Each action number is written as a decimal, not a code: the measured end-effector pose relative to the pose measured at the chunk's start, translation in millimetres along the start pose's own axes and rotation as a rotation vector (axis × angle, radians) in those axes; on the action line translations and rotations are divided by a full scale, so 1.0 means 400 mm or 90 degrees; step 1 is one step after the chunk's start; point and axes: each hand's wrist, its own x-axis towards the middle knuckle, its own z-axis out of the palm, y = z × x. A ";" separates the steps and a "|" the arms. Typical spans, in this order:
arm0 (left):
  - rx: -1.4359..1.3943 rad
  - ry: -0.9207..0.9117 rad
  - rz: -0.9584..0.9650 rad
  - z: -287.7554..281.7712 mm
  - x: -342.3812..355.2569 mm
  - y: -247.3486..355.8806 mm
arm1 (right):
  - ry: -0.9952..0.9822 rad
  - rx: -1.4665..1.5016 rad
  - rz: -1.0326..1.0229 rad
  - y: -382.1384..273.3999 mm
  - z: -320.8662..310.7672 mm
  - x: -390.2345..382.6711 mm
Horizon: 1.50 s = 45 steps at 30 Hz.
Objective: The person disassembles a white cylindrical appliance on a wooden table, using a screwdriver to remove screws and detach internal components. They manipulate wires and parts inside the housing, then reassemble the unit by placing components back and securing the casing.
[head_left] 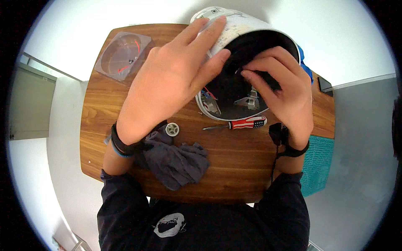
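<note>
A white rounded housing (245, 26) with a dark hollow inside lies at the far side of the table, its opening toward me. My left hand (167, 75) holds its left side, fingers spread over the outer shell and thumb at the rim. At the opening, my right hand (284, 79) is closed in a pinch of thumb and fingers. A tiny pale tip shows beside them; what they hold is too small to make out. Metal brackets (251, 100) and a red wire (209, 93) show low inside the opening. Deeper parts are lost in the dark.
A red, white and blue-handled screwdriver (247, 122) lies before the housing. Nearer me are a small white wheel (172, 129) and a dark grey cloth (178, 163). A clear plastic box (144, 42) stands far left, a green mat (320, 163) lies right, and a dark phone-like slab (325, 86) lies far right.
</note>
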 end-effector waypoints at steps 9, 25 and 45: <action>0.011 0.007 0.000 -0.011 0.015 -0.027 | -0.130 0.069 0.104 0.013 -0.040 -0.010; 0.027 0.016 -0.004 -0.014 0.013 -0.025 | -0.164 -0.016 0.121 -0.007 -0.042 -0.017; 0.031 0.074 -0.032 0.001 0.006 -0.023 | -0.093 -0.058 0.115 -0.030 -0.022 -0.015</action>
